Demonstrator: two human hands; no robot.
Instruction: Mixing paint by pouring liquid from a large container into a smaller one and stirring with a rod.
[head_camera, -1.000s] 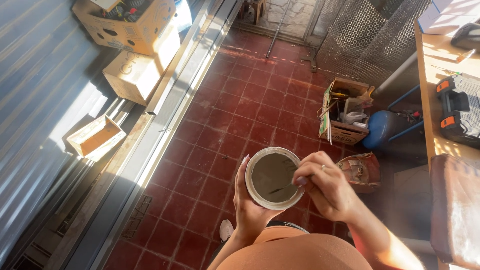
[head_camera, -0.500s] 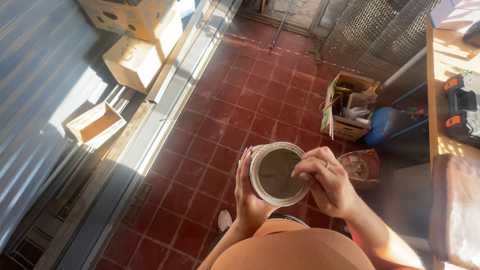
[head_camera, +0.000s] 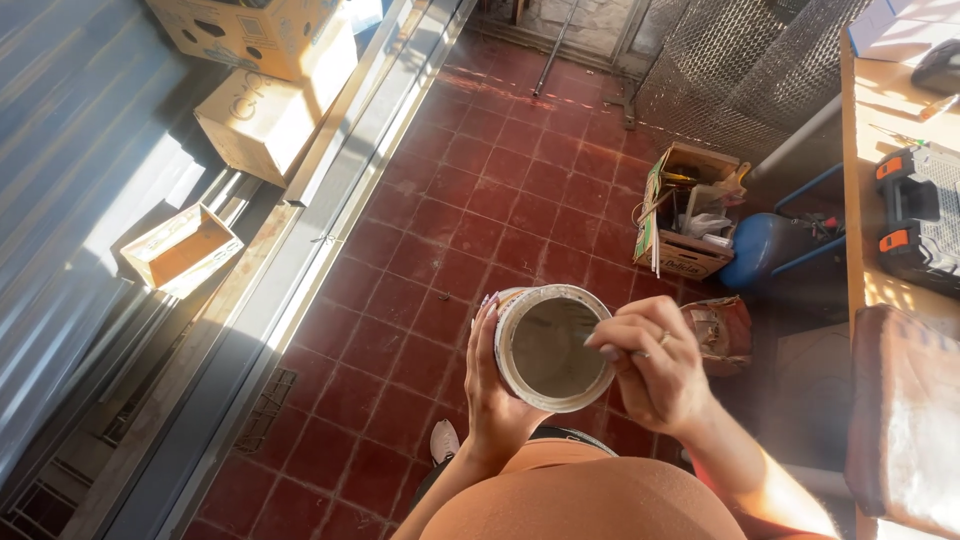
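Round tin, pale rim, grey contents: held above red tiled floor, open space around. Left hand wraps its side; right hand pinched closed at rim, contents unclear.

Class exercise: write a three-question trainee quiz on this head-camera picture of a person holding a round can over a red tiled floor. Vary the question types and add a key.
1. True or false: the left hand holds the open can from its side.
2. Multiple choice: the right hand is (a) flat on the floor, (b) at the can's rim with fingers pinched together, (c) lifting a cardboard box.
3. Fill in: the wooden crate full of odds and ends stands on the red ______ floor.

Key: 1 true; 2 b; 3 tiled.
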